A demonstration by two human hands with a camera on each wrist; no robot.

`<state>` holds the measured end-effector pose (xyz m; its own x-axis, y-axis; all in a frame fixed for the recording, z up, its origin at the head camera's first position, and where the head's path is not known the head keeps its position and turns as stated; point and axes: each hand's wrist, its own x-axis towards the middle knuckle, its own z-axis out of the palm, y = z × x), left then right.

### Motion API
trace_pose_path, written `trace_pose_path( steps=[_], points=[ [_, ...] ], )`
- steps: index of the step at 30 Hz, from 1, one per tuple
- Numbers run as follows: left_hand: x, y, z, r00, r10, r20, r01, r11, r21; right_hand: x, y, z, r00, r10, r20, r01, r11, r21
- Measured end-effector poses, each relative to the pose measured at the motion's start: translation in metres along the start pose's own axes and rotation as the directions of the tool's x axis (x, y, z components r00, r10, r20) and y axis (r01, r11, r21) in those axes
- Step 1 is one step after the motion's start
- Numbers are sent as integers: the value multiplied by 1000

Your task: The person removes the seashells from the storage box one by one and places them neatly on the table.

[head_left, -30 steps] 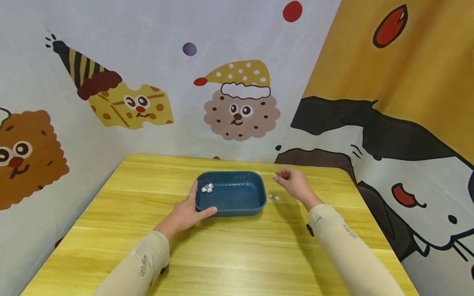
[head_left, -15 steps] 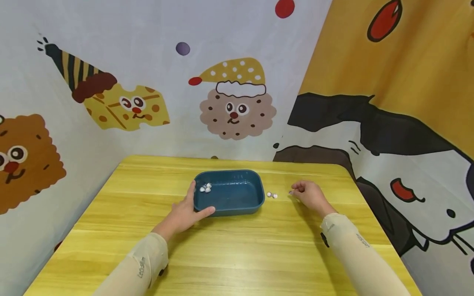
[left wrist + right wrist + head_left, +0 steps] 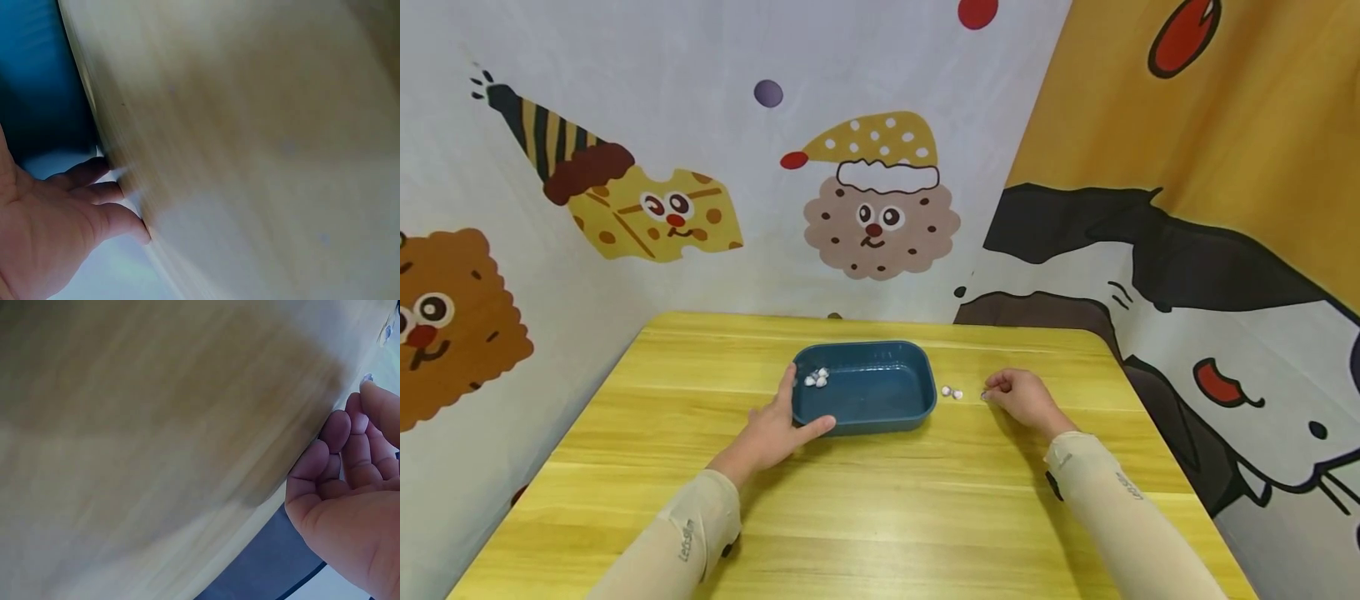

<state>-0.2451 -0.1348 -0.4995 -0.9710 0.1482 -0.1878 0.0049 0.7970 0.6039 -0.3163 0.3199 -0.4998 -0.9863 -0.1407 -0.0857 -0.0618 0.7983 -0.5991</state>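
A dark blue rectangular tray stands on the table. Against its left front corner my left hand rests with fingers and thumb spread, the fingers along the left side and the thumb at the front. Inside the tray, at the left, lies a cluster of small whitish lumps. Two similar small lumps lie on the table just right of the tray. Farther right, my right hand pinches another small whitish-purple lump between thumb and forefinger, close to the tabletop. Its kind is too small to tell.
The yellow wood-grain table reaches back to a cloth wall printed with cartoon figures. An orange cartoon cloth hangs along the right side.
My right hand has moved from beside the tray's right rim to the right and down towards the table, still pinching the small lump. My left hand has stayed on the tray.
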Motion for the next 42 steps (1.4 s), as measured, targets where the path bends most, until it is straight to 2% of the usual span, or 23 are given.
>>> trace_pose_path(
  steps=[14, 23, 27, 31, 34, 37, 39, 42],
  points=[
    [-4, -3, 2, 999, 28, -18, -28, 999, -15, -1, -4, 5, 999, 31, 9, -31, 1000, 2],
    [-6, -4, 1, 999, 33, -31, -33, 999, -20, -6, -4, 4, 1000, 15, -7, -15, 1000, -11],
    [-5, -5, 2, 999, 42, -25, -43, 999, -27, -9, -4, -2, 1000, 18, 14, -18, 1000, 0],
    [-5, -5, 5, 999, 45, -15, -45, 998, -41, -5, -8, -22, 999, 28, 32, -28, 999, 19],
    [-5, -6, 4, 999, 39, -10, -39, 998, -43, 4, -23, -40, 999, 27, 25, -29, 998, 55],
    [-6, -7, 2, 999, 37, -9, -37, 999, -39, 16, -51, -47, 1000, -2, 3, 2, 996, 92],
    [-5, -8, 2, 999, 37, -16, -38, 998, -40, 23, -78, -42, 999, -40, -15, 42, 994, 100],
    [-4, -7, 4, 999, 42, -17, -43, 999, -30, 30, -122, -19, 994, -109, -9, 109, 989, 103]
  ],
)
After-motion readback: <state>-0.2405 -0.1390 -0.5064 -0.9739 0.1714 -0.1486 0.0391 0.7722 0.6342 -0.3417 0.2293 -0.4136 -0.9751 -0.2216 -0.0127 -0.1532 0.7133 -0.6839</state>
